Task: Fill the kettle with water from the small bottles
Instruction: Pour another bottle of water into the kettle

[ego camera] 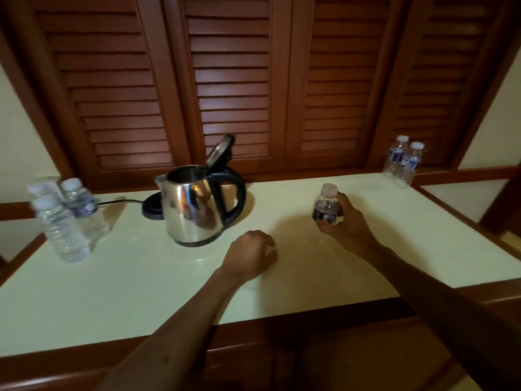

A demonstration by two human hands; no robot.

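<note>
A steel kettle (194, 207) with a black handle stands on the white tabletop (141, 283), its lid tipped up and open. It sits off its black base (152, 210), which lies just behind it to the left. My right hand (346, 221) grips a small capped water bottle (327, 204) with a dark label, right of the kettle. My left hand (251, 255) rests on the table with fingers curled, holding nothing, just in front of the kettle.
Three small bottles (60, 230) stand at the table's left edge, beside the base's cord (118, 202). Two more bottles (403, 163) stand at the far right corner. Brown louvred doors (253, 80) rise behind the table.
</note>
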